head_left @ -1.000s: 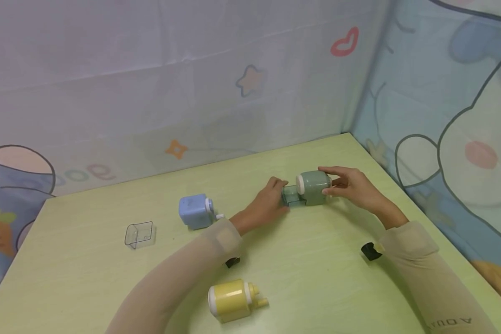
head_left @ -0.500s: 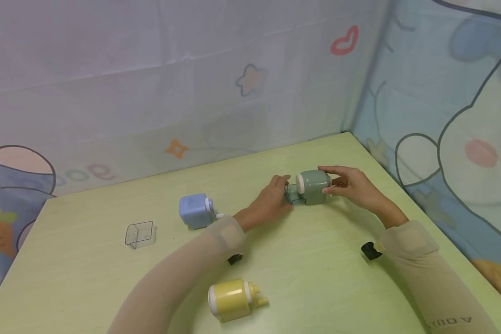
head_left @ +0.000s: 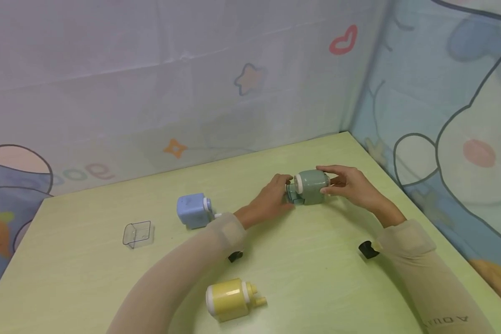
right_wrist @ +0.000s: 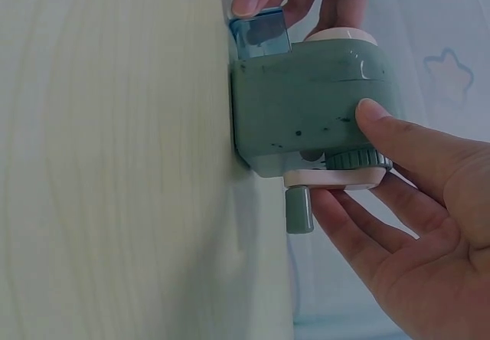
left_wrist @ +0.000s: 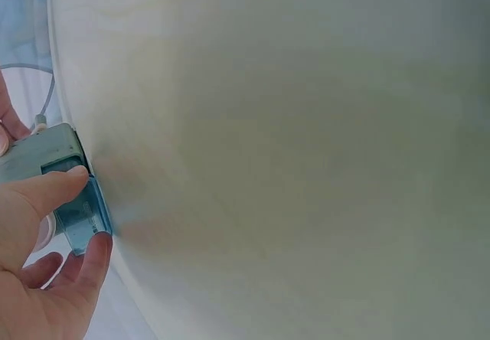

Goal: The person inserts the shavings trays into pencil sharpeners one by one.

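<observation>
A green crank pencil sharpener (head_left: 314,186) stands on the table towards the back right. My right hand (head_left: 354,186) grips its crank end; in the right wrist view the thumb lies on the green body (right_wrist: 306,99) and the other fingers are by the crank (right_wrist: 299,208). A see-through bluish shavings drawer (left_wrist: 86,216) sticks partly out of the opposite end. My left hand (head_left: 271,198) holds this drawer between thumb and fingers, as the left wrist view shows. Part of the drawer is inside the sharpener, out of sight.
Left of my left hand stands a blue pencil sharpener (head_left: 192,211), with a clear drawer (head_left: 137,234) lying farther left. A yellow pencil sharpener (head_left: 229,299) is near the front, close to my left sleeve (head_left: 183,273). Printed cloth walls (head_left: 217,116) border the table's back and right.
My left hand has shifted slightly right, and less of the drawer now sticks out of the green sharpener. My right hand and the sharpener stay nearly still.
</observation>
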